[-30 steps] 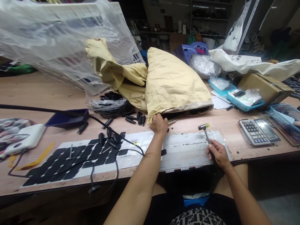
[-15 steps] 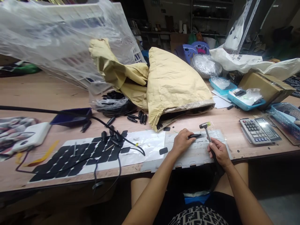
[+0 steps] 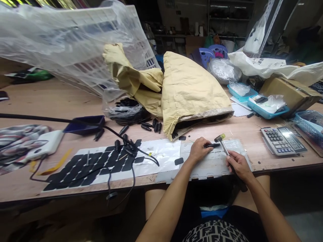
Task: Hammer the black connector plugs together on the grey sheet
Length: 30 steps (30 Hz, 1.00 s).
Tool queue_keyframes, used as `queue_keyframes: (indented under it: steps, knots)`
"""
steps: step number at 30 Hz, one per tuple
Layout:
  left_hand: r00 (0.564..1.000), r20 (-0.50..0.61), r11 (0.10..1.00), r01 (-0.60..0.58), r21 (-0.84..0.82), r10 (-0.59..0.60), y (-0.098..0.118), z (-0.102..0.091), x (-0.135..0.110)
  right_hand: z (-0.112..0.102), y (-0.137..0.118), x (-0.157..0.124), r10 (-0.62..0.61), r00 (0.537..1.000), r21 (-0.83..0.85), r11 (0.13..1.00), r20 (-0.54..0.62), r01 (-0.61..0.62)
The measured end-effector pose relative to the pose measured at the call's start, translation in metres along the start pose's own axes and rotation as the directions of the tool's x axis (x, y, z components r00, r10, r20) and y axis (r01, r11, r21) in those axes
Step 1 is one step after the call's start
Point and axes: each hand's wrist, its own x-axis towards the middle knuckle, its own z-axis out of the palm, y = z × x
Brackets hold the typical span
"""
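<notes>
My left hand [image 3: 199,150] is closed on a small black tube-like part [image 3: 213,145], which lies low over a clear plastic sheet [image 3: 202,168] on the table. My right hand [image 3: 237,164] grips the dark handle of a small hammer [image 3: 223,144]. Its head, with a yellow face, is tilted and sits just above and to the right of the black part. Whether the head touches the part I cannot tell. Left of my hands, a white sheet [image 3: 161,151] carries rows of black rounded stickers [image 3: 83,168].
Several black cylindrical parts [image 3: 128,148] lie on the sheet beside a black cable [image 3: 111,129]. Behind stand a yellow sack [image 3: 194,90] and a plastic bag of black parts [image 3: 126,112]. A calculator [image 3: 284,141] is at right, a dark blue tray [image 3: 84,125] at left.
The whole view has shifted slightly, so things appear further right. The hammer's head has tipped a little towards the black part; both hands keep their holds.
</notes>
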Motion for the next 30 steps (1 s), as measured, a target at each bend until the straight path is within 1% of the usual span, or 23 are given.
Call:
queue_keyframes:
  steps: [5, 7, 10, 15, 19, 21, 23, 28, 30]
  knots:
    - [1.0, 0.004, 1.0, 0.018, -0.014, -0.018, 0.0, 0.0, 0.001, 0.001, 0.003, -0.004, -0.058, 0.998, -0.111, 0.992, 0.01, 0.058]
    - [1.0, -0.001, 1.0, 0.016, -0.015, -0.016, -0.001, 0.001, 0.001, 0.002, 0.006, -0.004, -0.08, 0.997, -0.18, 0.98, 0.013, 0.082]
    - [1.0, -0.005, 1.0, 0.02, -0.008, -0.02, -0.002, 0.002, 0.001, 0.005, 0.006, -0.004, -0.085, 0.996, -0.259, 0.962, 0.016, 0.086]
    - [1.0, 0.002, 1.0, 0.025, 0.004, -0.025, -0.002, 0.001, 0.001, 0.01, -0.003, -0.003, -0.102, 0.994, -0.244, 0.964, 0.04, 0.109]
    - [1.0, 0.008, 0.999, 0.028, 0.019, -0.028, -0.002, 0.0, 0.003, 0.013, -0.002, -0.001, -0.105, 0.992, -0.276, 0.954, 0.073, 0.121]
    - [1.0, 0.008, 1.0, 0.021, 0.016, -0.021, -0.002, 0.0, 0.003, 0.012, 0.002, 0.001, -0.084, 0.993, -0.249, 0.963, 0.08, 0.101]
    - [1.0, 0.004, 1.0, 0.017, 0.005, -0.017, -0.002, 0.0, 0.002, 0.011, 0.006, 0.003, -0.069, 0.996, -0.175, 0.982, 0.055, 0.078]
    - [1.0, -0.005, 1.0, 0.011, -0.001, -0.011, -0.003, 0.002, 0.001, 0.008, 0.008, 0.005, -0.115, 0.99, 0.028, 0.993, -0.084, 0.117]
    - [1.0, -0.011, 1.0, -0.014, 0.004, 0.014, -0.003, 0.001, 0.001, 0.007, 0.007, 0.006, -0.115, 0.986, 0.086, 0.988, -0.124, 0.126]
